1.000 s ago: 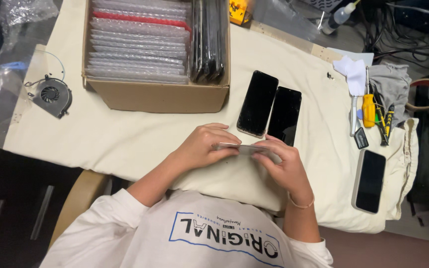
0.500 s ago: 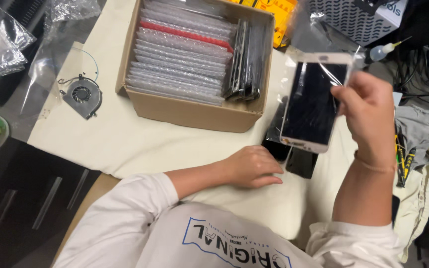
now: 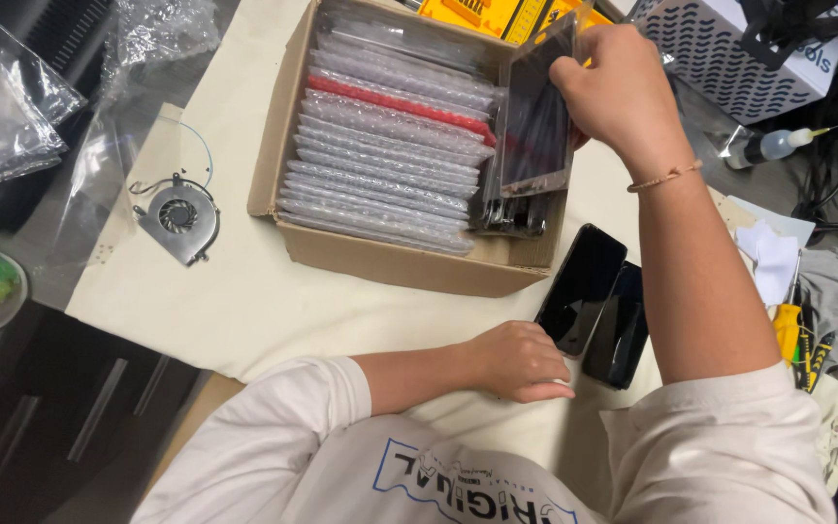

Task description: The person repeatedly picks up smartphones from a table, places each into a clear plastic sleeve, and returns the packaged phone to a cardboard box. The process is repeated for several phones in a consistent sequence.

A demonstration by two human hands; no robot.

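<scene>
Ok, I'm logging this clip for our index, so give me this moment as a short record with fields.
Setting: cream cloth over a table
Right hand: holds a bagged phone screen upright over the cardboard box
Left hand: rests on the cloth, touching the nearer of two dark phones
Box contents: bubble-wrapped packs stacked on edge, dark screens at the right end
Nearby: small cooling fan, white bottle

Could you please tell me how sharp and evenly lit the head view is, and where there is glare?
Head view: mostly sharp and evenly lit; glare glints on the bubble-wrapped packs in the cardboard box and on the sleeved screen in the right hand; soft shadow beneath the left hand.
</scene>
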